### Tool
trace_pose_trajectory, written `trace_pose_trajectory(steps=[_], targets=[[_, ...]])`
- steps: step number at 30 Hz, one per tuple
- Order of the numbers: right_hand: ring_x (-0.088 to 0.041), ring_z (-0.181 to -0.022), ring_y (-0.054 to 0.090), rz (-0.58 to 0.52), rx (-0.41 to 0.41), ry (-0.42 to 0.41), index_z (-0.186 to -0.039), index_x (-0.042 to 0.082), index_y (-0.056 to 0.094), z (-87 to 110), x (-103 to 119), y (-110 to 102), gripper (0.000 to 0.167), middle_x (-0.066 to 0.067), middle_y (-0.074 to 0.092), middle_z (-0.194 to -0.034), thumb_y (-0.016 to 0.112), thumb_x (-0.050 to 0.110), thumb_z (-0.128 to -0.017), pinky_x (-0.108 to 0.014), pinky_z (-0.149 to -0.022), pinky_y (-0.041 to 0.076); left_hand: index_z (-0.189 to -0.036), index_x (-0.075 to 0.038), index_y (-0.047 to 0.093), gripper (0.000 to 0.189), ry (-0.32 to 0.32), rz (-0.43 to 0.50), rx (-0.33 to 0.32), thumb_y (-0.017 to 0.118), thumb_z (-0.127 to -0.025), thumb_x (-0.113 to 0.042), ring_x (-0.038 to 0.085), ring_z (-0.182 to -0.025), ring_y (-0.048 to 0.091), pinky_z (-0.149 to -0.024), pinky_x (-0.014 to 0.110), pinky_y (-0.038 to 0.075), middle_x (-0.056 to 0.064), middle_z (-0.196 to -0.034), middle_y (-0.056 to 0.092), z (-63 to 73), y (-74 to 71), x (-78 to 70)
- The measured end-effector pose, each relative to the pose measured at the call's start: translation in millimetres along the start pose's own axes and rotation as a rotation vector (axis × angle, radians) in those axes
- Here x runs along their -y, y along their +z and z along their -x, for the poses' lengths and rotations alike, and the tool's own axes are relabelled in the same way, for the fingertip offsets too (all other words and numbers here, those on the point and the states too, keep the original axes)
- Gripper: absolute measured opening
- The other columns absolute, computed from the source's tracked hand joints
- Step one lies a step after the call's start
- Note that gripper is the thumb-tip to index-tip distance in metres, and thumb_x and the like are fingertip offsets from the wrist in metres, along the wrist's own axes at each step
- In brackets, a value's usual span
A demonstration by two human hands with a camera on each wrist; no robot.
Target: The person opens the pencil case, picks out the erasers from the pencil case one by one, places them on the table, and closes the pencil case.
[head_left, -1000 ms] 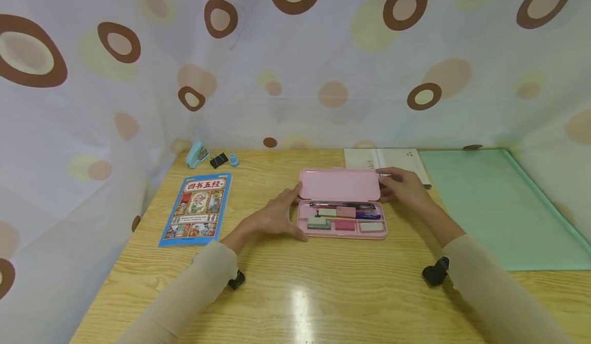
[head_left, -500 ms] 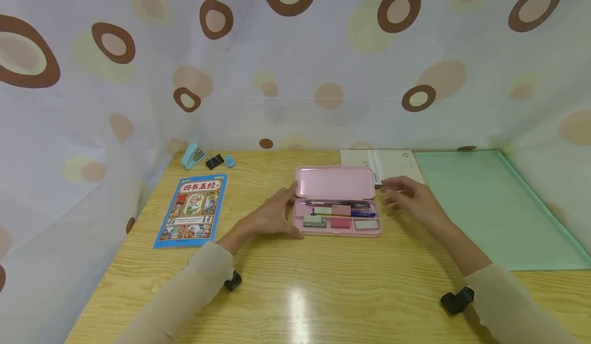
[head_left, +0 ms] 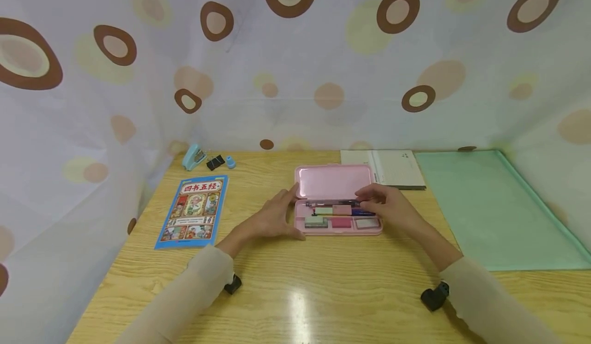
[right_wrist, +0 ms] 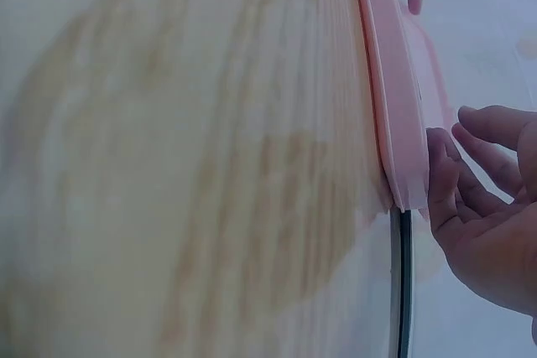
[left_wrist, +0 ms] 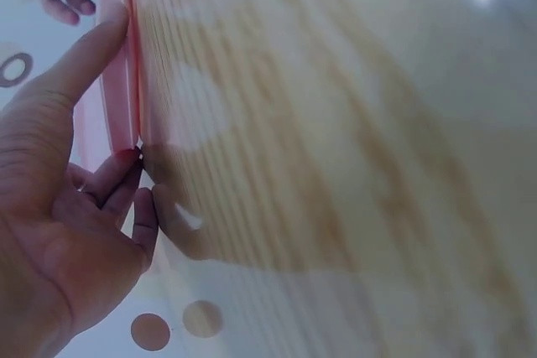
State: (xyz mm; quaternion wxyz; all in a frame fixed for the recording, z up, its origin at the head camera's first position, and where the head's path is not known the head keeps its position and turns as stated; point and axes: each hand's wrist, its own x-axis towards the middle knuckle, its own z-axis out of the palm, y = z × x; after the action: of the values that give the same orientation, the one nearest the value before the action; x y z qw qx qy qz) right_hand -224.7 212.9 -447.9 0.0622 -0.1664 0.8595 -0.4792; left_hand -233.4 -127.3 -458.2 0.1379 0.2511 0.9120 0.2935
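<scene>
An open pink pencil case [head_left: 339, 233] lies on the table in the head view, its lid tilted back. Inside are a dark pen [head_left: 323, 204], a blue pen [head_left: 361, 213], a pink eraser-like block [head_left: 341, 223], a greenish block [head_left: 316, 222] and a whitish block [head_left: 367, 223]. My left hand [head_left: 272, 216] grips the case's left end, thumb at the front edge and fingers round the back. My right hand [head_left: 390, 208] hovers over the case's right end with bent, parted fingers, fingertips by the pen ends. In the right wrist view, parts of its fingers [right_wrist: 495, 127] are hidden behind the case.
At the left lies a blue-bordered book [head_left: 193, 210]. Behind it stand a light-blue stapler [head_left: 194, 157], a black binder clip [head_left: 215, 162] and a small blue object [head_left: 230, 162]. A pale notebook [head_left: 397, 167] lies behind the case, and a green mat [head_left: 498, 210] covers the right side.
My right hand let go of the lid's right edge, drew back to the right, then came in over the case's right end. The left hand stays on the case.
</scene>
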Motion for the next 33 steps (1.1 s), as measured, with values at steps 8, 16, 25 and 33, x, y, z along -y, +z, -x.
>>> trace_pose_trajectory(steps=[8,16,25,33], targets=[[-0.022,-0.1,0.065,0.093,0.016,-0.022,-0.122,0.006,0.072,-2.9,6,11,0.024,-0.01,0.071,-0.118,0.071,0.009,-0.099,-0.031,-0.085,0.053,-0.166,-0.015,0.024,0.115,0.027,-0.053,0.024,0.086,-0.079,-0.058,0.026,-0.13,0.045,-0.114,0.048,0.037,0.007,-0.149,0.042,-1.0,-2.0,1.6],[-0.021,-0.088,0.058,0.118,0.045,-0.043,-0.117,0.007,0.074,-7.2,12,22,0.023,-0.009,0.068,-0.107,0.076,0.005,-0.094,-0.029,-0.075,0.048,-0.157,-0.024,0.043,0.1,0.032,-0.074,0.003,0.087,-0.076,-0.06,0.02,-0.112,0.046,-0.101,0.041,0.043,0.001,-0.132,0.047,-1.9,-4.0,0.5],[-0.021,-0.086,0.052,0.177,0.037,-0.028,-0.115,0.007,0.076,-10.0,15,30,0.023,-0.009,0.062,-0.101,0.076,0.003,-0.092,-0.03,-0.071,0.045,-0.155,-0.023,0.045,0.098,0.022,-0.082,0.009,0.089,-0.075,-0.058,0.019,-0.106,0.045,-0.094,0.037,0.041,0.001,-0.124,0.047,-2.1,-7.1,-4.5],[-0.021,-0.084,0.051,0.169,0.04,-0.073,-0.11,0.012,0.074,-11.3,16,32,0.022,-0.007,0.06,-0.099,0.074,0.0,-0.091,-0.031,-0.07,0.045,-0.154,-0.022,0.046,0.097,0.019,-0.07,0.013,0.089,-0.075,-0.057,0.019,-0.108,0.045,-0.097,0.038,0.041,0.002,-0.125,0.047,-2.9,-6.7,-5.9]])
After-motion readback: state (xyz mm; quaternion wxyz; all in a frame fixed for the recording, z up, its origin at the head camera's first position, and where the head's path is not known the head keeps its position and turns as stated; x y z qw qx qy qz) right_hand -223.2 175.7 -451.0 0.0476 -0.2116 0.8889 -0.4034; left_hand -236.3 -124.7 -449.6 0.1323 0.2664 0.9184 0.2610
